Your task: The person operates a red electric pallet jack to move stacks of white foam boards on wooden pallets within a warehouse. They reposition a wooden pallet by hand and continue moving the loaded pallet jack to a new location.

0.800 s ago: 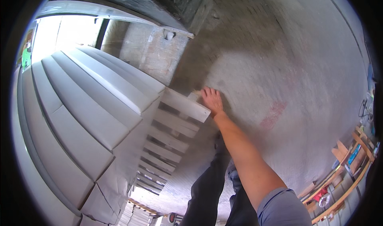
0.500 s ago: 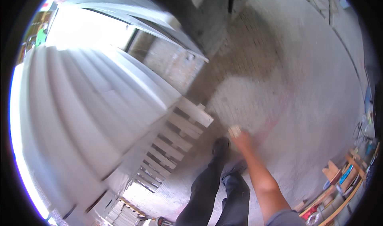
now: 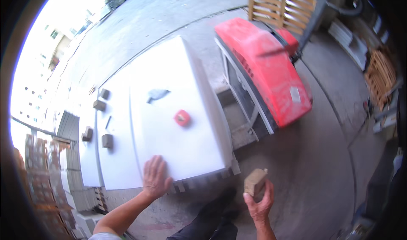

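My left hand (image 3: 156,178) lies flat with its fingers stretched out, at the near edge of a white-topped stack (image 3: 186,146). In my right hand (image 3: 261,204), held off to the right of the stack, is a small tan block (image 3: 255,182), gripped between thumb and fingers. A red tape roll (image 3: 182,118) rests on the stack beyond my left hand. Farther back lies a blurred grey object (image 3: 158,94) whose kind I cannot tell. More brown blocks, among them one brown block (image 3: 107,140), and a thin dark strip (image 3: 108,122) are toward the left.
A dusty red machine (image 3: 267,66) with a dark handle stands beyond the stack's right side. Wooden pallets (image 3: 267,4) are at the back, and wrapped stacked goods (image 3: 40,168) at the far left. Concrete floor (image 3: 296,168) surrounds the stack.
My view has swung from the floor and a grey-white stack's side to the white top and the red machine. My left hand has come into view; my right hand still holds a block.
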A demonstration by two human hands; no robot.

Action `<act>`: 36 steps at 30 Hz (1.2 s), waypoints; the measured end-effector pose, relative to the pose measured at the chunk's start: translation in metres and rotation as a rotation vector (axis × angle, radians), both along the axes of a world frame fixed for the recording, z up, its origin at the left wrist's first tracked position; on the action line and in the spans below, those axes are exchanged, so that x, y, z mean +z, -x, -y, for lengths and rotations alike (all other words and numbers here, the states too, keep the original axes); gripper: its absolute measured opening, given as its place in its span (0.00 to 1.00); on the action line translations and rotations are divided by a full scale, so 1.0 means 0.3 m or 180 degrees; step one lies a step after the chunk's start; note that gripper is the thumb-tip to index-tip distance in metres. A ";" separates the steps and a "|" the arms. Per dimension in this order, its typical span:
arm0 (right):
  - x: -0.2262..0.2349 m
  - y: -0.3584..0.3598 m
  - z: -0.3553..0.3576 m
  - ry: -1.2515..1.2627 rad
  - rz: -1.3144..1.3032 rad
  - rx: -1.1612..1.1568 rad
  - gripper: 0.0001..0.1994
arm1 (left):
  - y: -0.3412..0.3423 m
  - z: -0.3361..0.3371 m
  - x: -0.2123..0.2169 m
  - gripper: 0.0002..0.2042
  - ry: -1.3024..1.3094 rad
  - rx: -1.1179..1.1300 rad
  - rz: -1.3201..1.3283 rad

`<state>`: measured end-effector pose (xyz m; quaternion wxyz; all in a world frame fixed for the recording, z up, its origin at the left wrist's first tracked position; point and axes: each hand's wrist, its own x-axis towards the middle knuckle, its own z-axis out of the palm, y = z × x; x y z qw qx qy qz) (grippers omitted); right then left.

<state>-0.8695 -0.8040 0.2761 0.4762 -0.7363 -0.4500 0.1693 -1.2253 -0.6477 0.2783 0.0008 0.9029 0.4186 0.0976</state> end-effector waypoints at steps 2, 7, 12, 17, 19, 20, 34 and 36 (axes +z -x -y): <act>0.173 0.098 -0.177 -0.0031 0.0259 0.0703 0.34 | 0.012 0.002 0.006 0.35 0.0166 0.0141 0.0353; 0.210 0.355 -0.489 0.0053 0.1508 0.1522 0.35 | 0.007 0.008 -0.008 0.34 0.0019 0.0560 0.0965; 0.139 0.426 -0.503 0.0297 0.1652 0.1473 0.43 | 0.006 0.018 0.006 0.33 0.0034 0.0687 0.0831; 0.140 0.351 -0.362 0.0239 0.1208 0.1516 0.40 | -0.010 0.019 0.014 0.32 0.0083 0.0776 0.0570; 0.129 0.298 -0.268 0.0199 0.1137 0.1311 0.36 | -0.019 0.015 0.012 0.31 0.0139 0.0791 0.0260; 0.117 0.264 -0.211 0.0205 0.1132 0.1215 0.35 | -0.023 0.012 0.012 0.31 0.0099 0.0778 0.0282; -0.331 -0.589 1.029 0.3090 -0.1564 -0.0551 0.19 | -0.105 0.066 -0.098 0.22 -0.0951 0.1488 0.0006; -0.378 -0.716 1.220 0.3044 -0.2119 -0.1010 0.19 | -0.183 0.147 -0.105 0.26 -0.0386 0.2660 0.0261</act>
